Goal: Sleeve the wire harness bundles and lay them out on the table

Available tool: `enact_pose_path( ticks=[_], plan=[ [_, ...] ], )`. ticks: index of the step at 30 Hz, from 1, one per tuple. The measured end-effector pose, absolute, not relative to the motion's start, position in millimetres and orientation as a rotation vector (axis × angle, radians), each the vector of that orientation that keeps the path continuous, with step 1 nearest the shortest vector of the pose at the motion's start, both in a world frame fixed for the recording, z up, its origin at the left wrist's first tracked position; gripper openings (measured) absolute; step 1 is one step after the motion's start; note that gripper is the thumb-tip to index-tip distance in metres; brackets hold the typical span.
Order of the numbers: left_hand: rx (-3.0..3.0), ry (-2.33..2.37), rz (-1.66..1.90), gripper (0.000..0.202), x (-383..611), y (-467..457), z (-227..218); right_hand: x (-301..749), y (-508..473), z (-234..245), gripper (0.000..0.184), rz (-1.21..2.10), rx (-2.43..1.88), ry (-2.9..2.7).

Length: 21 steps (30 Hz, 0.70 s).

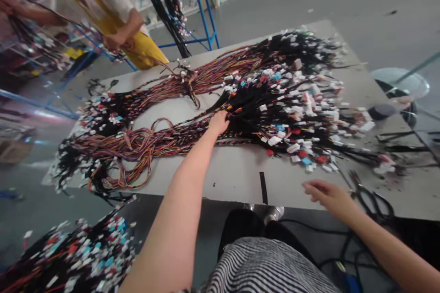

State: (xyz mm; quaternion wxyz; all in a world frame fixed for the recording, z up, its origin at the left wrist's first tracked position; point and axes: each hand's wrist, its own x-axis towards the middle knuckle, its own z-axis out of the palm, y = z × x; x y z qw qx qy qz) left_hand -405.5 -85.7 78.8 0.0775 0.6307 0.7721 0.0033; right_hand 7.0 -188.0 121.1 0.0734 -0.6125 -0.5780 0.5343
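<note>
The left hand [220,122] lies upon the wire bundle [185,136] stretched lengthwise along the table [237,171], grip unclear; the right hand [325,194], fingers half-open, empty, sits apart, bundle's near side.

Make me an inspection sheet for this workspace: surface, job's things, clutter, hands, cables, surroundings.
Surface: pale table, bare along part of its near edge.
Job's things: near wire bundle and far wire bundle, with many small connectors.
Clutter: black strip; scissors-like tool, blurred.
Hands: left hand on the near wire bundle, grip unclear; right hand over the table's near side, nothing visibly held.
Cables: black cable below the table.
Surroundings: person in yellow, blue rack.
</note>
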Motion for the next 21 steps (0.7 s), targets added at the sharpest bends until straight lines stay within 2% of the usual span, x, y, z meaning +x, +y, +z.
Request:
enact_pose_path(
  ticks=[2, 6, 10, 13, 17, 21],
  plan=[
    [1.864, 2.301, -0.088, 0.039, -401.4, -81.1, 76.6, -26.3, -190.4, 115.4, 0.057, 1.800, -1.691, -1.706],
    [1.856, 2.198, -0.166, 0.032, -382.3, -99.2, 83.8, -41.7, -186.2, 105.5, 0.059, 1.759, -1.706, -1.698],
    [1.702, 2.022, -0.027, 0.037, -334.3, -162.8, 102.8, -66.1, -175.1, 92.1, 0.063, 1.910, -1.653, -1.486],
    [1.630, 1.941, 0.117, 0.035, -287.5, -211.4, 112.4, -115.7, -165.5, 91.5, 0.055, 2.041, -1.530, -1.041],
    [1.500, 1.808, 0.297, 0.044, -262.5, -234.1, 127.8, -154.5, -153.8, 116.3, 0.044, 1.880, -1.402, -0.779],
    [1.623, 1.463, 0.562, 0.037, -307.3, -208.9, 158.1, -120.9, -146.7, 151.9, 0.036, 1.648, -1.363, -1.088]
  ],
)
